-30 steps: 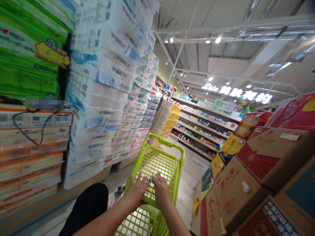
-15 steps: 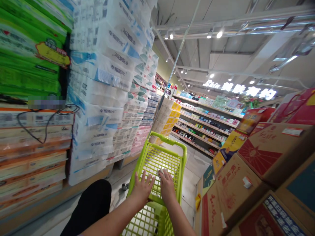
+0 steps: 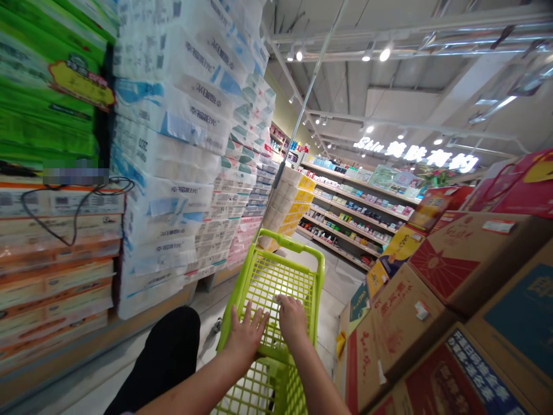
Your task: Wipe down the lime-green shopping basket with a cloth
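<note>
A lime-green plastic shopping basket (image 3: 281, 275) with a lattice surface stands before me, its carry handle at the far end. My left hand (image 3: 245, 335) lies over its near left part with the fingers spread and stretched out. To the right of it, my right hand (image 3: 292, 318) is over the lattice with fingers curled together. Something small and pale shows at its fingertips, too small to name. Below both forearms is a lower green lattice section (image 3: 244, 387), partly covered by my arms.
Stacked white tissue packs (image 3: 168, 144) rise on the left, beside green packs (image 3: 47, 98) and a dangling black cable (image 3: 75, 222). Cardboard boxes (image 3: 453, 259) line the right. Shelves of small goods (image 3: 349, 213) stand ahead, near a thin metal pole (image 3: 302, 109). My dark-clothed knee (image 3: 166, 346) is lower left.
The stacks, boxes and basket have shifted slightly left in view. Both hands keep nearly the same pose over the basket; the left fingers remain spread, the right ones curled.
</note>
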`<control>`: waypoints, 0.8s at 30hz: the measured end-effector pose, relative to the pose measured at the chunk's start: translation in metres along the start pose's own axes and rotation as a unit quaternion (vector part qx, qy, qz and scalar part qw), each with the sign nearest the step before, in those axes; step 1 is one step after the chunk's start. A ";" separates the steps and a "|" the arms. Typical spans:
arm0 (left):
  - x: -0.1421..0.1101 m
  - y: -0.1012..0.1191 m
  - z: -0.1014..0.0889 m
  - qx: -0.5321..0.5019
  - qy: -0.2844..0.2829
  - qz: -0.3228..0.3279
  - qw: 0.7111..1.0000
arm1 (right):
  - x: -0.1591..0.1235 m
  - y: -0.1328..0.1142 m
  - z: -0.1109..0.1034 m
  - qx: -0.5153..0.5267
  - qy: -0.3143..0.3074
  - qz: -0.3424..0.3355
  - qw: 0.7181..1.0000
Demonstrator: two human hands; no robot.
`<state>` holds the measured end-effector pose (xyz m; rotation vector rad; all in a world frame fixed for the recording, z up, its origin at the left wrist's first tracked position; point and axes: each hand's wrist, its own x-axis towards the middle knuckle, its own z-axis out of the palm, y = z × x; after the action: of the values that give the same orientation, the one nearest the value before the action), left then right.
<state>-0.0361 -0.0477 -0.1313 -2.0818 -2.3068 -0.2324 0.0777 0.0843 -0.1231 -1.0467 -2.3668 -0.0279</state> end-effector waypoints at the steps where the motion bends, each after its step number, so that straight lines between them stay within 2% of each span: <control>1: 0.000 -0.001 0.001 -0.003 0.006 -0.002 1.000 | 0.008 0.001 0.000 -0.003 0.004 0.015 1.000; 5: 0.001 -0.004 0.005 -0.001 0.016 -0.003 1.000 | 0.028 0.012 0.018 0.019 0.028 0.003 0.999; 8: 0.001 -0.006 0.006 0.006 0.020 0.000 1.000 | 0.025 0.020 0.034 0.063 0.041 -0.029 0.997; 10: 0.000 -0.006 0.004 0.009 0.023 0.005 1.000 | 0.019 0.021 0.036 0.086 0.056 -0.037 0.994; 16: -0.001 -0.007 0.002 0.016 0.019 0.013 1.000 | -0.003 0.010 0.019 0.085 0.031 -0.035 0.995; 21: 0.004 -0.007 0.015 0.009 0.041 0.017 0.999 | -0.029 0.005 0.013 0.041 0.016 -0.046 0.998; 24: 0.008 -0.007 0.024 0.012 0.056 0.010 0.998 | -0.023 0.002 0.004 0.020 -0.002 -0.051 0.999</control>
<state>-0.0417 -0.0373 -0.1548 -2.0252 -2.2128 -0.3093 0.0898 0.0712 -0.1379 -0.9090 -2.4121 -0.0168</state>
